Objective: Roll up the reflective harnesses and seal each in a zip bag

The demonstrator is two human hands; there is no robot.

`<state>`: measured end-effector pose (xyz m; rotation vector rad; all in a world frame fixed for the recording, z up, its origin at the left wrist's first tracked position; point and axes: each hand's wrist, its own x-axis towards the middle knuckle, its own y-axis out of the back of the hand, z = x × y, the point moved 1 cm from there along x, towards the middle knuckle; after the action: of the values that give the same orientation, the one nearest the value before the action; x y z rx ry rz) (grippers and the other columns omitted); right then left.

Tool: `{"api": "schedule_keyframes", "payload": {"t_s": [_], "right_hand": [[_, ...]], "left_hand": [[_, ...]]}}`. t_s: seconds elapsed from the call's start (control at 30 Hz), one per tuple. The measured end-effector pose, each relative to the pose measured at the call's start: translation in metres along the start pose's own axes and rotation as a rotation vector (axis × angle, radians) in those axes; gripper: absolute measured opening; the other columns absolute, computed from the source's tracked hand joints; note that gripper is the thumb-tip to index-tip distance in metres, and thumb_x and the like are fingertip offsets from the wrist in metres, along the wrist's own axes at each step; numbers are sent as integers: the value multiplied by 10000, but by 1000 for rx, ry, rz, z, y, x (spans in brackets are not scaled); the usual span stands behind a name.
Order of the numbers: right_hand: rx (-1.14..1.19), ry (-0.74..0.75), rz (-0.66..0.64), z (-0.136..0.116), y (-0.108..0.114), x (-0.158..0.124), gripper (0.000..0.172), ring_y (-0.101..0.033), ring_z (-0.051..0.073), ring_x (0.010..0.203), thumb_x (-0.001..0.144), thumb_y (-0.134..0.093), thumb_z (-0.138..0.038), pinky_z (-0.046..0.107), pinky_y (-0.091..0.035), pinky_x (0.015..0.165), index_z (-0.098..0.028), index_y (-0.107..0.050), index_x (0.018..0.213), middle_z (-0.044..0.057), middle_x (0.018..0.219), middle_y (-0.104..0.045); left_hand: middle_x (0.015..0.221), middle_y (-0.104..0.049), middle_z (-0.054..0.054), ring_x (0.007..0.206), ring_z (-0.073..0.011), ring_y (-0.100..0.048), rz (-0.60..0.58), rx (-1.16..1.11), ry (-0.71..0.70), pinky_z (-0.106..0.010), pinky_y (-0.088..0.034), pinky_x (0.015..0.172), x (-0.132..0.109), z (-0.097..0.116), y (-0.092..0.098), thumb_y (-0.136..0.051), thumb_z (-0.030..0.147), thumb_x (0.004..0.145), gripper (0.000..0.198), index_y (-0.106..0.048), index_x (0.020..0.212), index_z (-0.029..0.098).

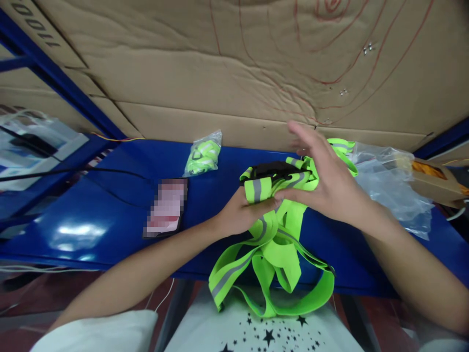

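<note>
Starry shirt (256, 330), flat green loops (280, 254) in curled left hand (236, 213), against splayed right hand (331, 188)

Lime-green straps (274, 254) (grey-striped), bunched above, hang in loose loops past the tabletop's edge (366, 288).

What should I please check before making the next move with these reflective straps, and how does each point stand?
1. Left hand holding the yellow-green straps: ok, it grips the gathered upper part.
2. Right hand closed on the straps: not ok, thumb and visible fingers stand apart.
3. All loops gathered up: not ok, several hang past the front edge of the blue table.
4. Phone clear of the straps: ok, it lies apart, left of the bundle.
5. Bagged packet clear of the hands: ok, it lies toward the back.
6. Straps free of knots: cannot tell, they overlap.
</note>
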<state>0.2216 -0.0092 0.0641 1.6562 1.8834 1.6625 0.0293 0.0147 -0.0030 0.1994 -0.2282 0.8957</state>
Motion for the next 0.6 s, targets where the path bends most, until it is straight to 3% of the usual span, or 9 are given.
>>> {"api": "schedule_keyframes", "payload": {"t_s": [0.07, 0.17, 0.23, 0.3, 0.37, 0.43, 0.53, 0.6], "right_hand": [[-56, 74, -152, -11, 10, 4, 709, -600, 325, 1281, 890, -721, -554, 436, -492, 1044, -289, -484, 1503, 83, 1484, -565], [-185, 28, -279, -22, 10, 9, 372, -715, 252, 973, 992, -587, -526, 342, -505, 801, -263, -694, 1232, 55, 1111, -755], [-232, -48, -247, -22, 5, 14, 364, -652, 181, 691, 1021, -536, -506, 292, -400, 624, -216, -733, 922, 22, 763, -707], [-197, -108, -156, -18, 1, 18, 485, -474, 122, 525, 1016, -548, -494, 285, -282, 550, -187, -597, 644, -22, 535, -501], [-101, -161, -71, -15, 1, 20, 562, -326, 98, 496, 1001, -579, -483, 288, -227, 531, -185, -434, 546, -49, 496, -330], [-9, -221, -49, -13, 4, 19, 578, -269, 96, 513, 987, -603, -470, 284, -216, 522, -190, -364, 542, -55, 522, -260], [90, -294, -57, -16, 8, 14, 561, -273, 95, 518, 970, -629, -448, 279, -213, 500, -192, -361, 548, -50, 546, -260], [208, -342, -70, -17, 7, 11, 465, -334, 95, 505, 953, -652, -445, 267, -233, 477, -198, -469, 604, -51, 548, -341]], "left_hand": [[1077, -751, -46, 1080, -280, -685, -68, 30, -49, -483, -541, 1016, 3, 2, 0, -660, 351, 928, 168, -710, 1015, 216], [1059, -753, -77, 1051, -283, -692, -92, 55, -29, -463, -557, 979, 5, 1, -2, -675, 345, 914, 211, -698, 1022, 165], [1040, -760, -98, 1008, -272, -714, -125, -26, 57, -433, -575, 948, 4, 0, -4, -701, 348, 905, 272, -690, 1065, 129], [991, -766, -101, 935, -262, -744, -192, -192, 158, -408, -601, 891, 1, 2, -5, -732, 343, 891, 301, -690, 1078, 112], [922, -765, -83, 848, -248, -760, -265, -352, 250, -389, -622, 822, -1, 6, -5, -765, 308, 868, 267, -700, 1040, 115], [878, -762, -66, 801, -232, -758, -333, -429, 322, -375, -628, 790, -1, 11, -4, -779, 265, 856, 210, -713, 998, 125], [875, -761, -56, 743, -200, -747, -394, -455, 416, -348, -629, 746, 0, 16, 0, -764, 219, 866, 146, -729, 978, 133], [910, -768, -60, 747, -191, -749, -430, -464, 447, -340, -634, 750, -2, 18, 1, -773, 186, 853, 161, -736, 1000, 132]]}}
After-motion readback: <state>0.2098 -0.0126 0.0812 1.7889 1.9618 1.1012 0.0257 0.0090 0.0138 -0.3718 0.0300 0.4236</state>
